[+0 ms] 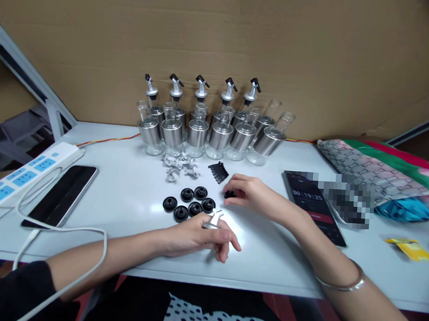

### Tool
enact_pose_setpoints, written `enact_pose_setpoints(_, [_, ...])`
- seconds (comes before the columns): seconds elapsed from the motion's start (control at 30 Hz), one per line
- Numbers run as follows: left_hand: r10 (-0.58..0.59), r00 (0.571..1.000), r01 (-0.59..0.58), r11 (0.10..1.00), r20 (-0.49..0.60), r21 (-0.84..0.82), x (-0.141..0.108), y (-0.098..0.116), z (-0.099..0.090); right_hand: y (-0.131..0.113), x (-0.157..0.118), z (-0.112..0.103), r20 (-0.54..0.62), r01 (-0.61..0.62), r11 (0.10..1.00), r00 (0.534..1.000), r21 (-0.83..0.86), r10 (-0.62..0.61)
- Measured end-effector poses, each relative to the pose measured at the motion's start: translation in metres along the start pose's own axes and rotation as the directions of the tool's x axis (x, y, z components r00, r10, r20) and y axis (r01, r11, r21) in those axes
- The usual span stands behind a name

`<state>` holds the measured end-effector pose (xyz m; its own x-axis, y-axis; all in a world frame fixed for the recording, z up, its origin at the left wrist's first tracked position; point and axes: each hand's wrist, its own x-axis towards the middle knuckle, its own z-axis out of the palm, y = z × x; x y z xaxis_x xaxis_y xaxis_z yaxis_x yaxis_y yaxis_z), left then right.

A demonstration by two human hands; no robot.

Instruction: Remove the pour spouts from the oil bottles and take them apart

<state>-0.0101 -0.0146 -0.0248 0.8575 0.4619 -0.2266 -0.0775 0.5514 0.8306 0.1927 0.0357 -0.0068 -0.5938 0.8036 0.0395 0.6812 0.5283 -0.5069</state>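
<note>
My left hand [204, 235] is closed around a silver pourer spout [216, 218], its forked top pointing up between thumb and fingers. My right hand [247, 191] bends down to the table, with thumb and fingertips around a few small black parts [230, 194]; the part in its grasp is mostly hidden. Just behind my left hand lie several round black ribbed stoppers [181, 213]. Farther back is a group of silver-grey spouts [180, 164]. Beside them, a row of black levers [218, 172] lies fanned out.
Glass-and-steel bottles [198, 133] stand along the cardboard wall [222, 35], the back ones mostly with pourers fitted. A phone [65, 195], white cable [105, 241] and power strip [20, 177] lie left. Right are a phone with a timer [312, 198], patterned fabric [359, 164] and a yellow packet [410, 250].
</note>
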Motion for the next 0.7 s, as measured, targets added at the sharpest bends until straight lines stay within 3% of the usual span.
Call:
enact_pose_setpoints(0.53, [-0.025,1.0,0.025,1.0,-0.009,-0.007,-0.0006,0.0008,-0.0001,-0.0028,0.0018,-0.001,-0.036,0.064,0.997,0.997,-0.044,-0.065])
enact_pose_setpoints(0.7, [0.009,1.0,-0.009,0.998,0.001,-0.07,-0.0032,0.0021,0.0008,-0.0065,0.0008,-0.0032,-0.134,0.095,0.994,0.986,-0.061,-0.103])
